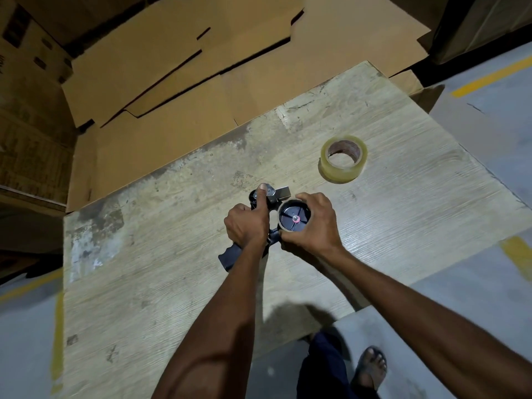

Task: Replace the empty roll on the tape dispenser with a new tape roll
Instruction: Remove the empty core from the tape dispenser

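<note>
A black hand-held tape dispenser [230,259] lies on its side on the worn wooden table [144,269], handle toward me. My left hand [247,224] presses down on its body, thumb stretched onto the metal blade end. My right hand [313,223] wraps its fingers around the empty cardboard roll [294,218] on the dispenser's black spool, whose hub with a pink washer faces up. A full roll of clear tape [344,159] lies flat on the table to the upper right, apart from both hands.
Flattened cardboard sheets [178,82] are stacked behind the table and boxes stand at the far left. Grey floor with yellow lines [489,77] shows on the right. My sandalled foot [371,367] is below the table's near edge.
</note>
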Demonstrator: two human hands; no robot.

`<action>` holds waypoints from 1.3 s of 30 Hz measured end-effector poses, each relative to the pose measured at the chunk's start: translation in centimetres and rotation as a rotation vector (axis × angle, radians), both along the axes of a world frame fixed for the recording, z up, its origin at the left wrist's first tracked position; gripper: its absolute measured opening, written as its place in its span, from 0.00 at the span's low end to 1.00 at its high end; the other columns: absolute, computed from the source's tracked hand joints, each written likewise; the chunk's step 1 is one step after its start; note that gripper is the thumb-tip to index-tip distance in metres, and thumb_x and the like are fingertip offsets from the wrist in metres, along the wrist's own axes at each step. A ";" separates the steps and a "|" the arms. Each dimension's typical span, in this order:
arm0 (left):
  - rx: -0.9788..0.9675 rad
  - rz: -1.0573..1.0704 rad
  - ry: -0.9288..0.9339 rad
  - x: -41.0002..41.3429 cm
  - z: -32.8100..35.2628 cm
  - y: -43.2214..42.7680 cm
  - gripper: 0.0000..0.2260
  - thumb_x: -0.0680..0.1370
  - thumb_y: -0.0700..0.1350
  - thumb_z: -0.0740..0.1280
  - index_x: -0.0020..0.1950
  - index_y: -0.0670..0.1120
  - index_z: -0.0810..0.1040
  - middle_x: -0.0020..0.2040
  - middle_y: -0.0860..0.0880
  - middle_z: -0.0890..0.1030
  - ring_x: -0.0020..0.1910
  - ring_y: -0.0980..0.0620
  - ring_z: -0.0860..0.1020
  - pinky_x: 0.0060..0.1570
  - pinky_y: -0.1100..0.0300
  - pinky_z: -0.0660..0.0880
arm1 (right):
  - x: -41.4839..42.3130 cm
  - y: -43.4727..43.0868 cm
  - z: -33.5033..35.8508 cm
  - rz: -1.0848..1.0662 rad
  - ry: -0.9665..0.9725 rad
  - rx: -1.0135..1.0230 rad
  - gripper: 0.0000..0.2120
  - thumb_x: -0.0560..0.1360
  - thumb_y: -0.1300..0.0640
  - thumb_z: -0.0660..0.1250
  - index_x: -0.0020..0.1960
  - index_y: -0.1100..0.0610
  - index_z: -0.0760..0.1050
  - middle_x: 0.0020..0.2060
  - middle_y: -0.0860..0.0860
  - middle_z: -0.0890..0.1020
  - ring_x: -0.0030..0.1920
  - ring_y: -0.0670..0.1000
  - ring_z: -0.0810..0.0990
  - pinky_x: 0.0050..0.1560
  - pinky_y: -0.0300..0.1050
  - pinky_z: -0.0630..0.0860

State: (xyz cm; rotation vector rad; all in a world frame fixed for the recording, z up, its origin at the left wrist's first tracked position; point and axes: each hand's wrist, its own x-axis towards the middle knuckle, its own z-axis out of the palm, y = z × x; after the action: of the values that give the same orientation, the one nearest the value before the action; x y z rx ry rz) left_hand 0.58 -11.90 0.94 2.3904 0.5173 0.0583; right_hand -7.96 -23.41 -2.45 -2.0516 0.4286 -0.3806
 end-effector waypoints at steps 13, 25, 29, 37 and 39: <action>-0.005 -0.021 -0.004 -0.1 -0.3 0.2 0.35 0.69 0.77 0.65 0.30 0.44 0.67 0.26 0.48 0.71 0.26 0.48 0.70 0.26 0.59 0.61 | -0.3 5.7 -1.4 -0.442 0.003 0.232 0.49 0.61 0.44 0.84 0.76 0.52 0.65 0.68 0.49 0.73 0.70 0.51 0.71 0.68 0.49 0.74; 0.054 -0.005 0.006 0.0 -0.2 -0.1 0.36 0.70 0.77 0.64 0.31 0.43 0.69 0.29 0.42 0.75 0.27 0.47 0.72 0.25 0.57 0.60 | -0.1 0.9 -1.2 -0.063 -0.083 0.177 0.34 0.57 0.51 0.84 0.62 0.50 0.77 0.56 0.41 0.80 0.58 0.48 0.80 0.58 0.46 0.79; 0.056 -0.019 0.005 -0.1 0.0 0.1 0.35 0.70 0.76 0.66 0.30 0.43 0.66 0.27 0.46 0.70 0.27 0.47 0.71 0.26 0.57 0.60 | 0.5 -2.0 -0.6 0.205 -0.052 0.144 0.35 0.57 0.51 0.84 0.63 0.50 0.79 0.56 0.45 0.83 0.57 0.46 0.82 0.57 0.50 0.80; 0.042 -0.040 0.006 -0.3 0.2 0.0 0.35 0.70 0.75 0.67 0.30 0.44 0.63 0.26 0.47 0.66 0.26 0.48 0.67 0.26 0.59 0.57 | 2.7 -5.9 2.0 0.667 0.101 0.040 0.33 0.58 0.53 0.83 0.62 0.50 0.78 0.53 0.42 0.84 0.55 0.42 0.83 0.53 0.39 0.80; 0.035 -0.043 0.004 -0.3 0.3 0.0 0.35 0.70 0.75 0.67 0.30 0.44 0.62 0.26 0.47 0.65 0.25 0.49 0.66 0.27 0.59 0.56 | 2.7 -6.1 2.0 0.673 0.123 0.047 0.35 0.58 0.53 0.83 0.64 0.49 0.76 0.55 0.41 0.83 0.56 0.41 0.82 0.55 0.38 0.79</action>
State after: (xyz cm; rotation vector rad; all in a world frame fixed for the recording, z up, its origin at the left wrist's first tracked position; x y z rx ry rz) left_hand 0.28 -11.93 1.26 2.4354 0.4700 0.0437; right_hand -5.22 -29.50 -0.49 -2.0403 -0.1910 0.1625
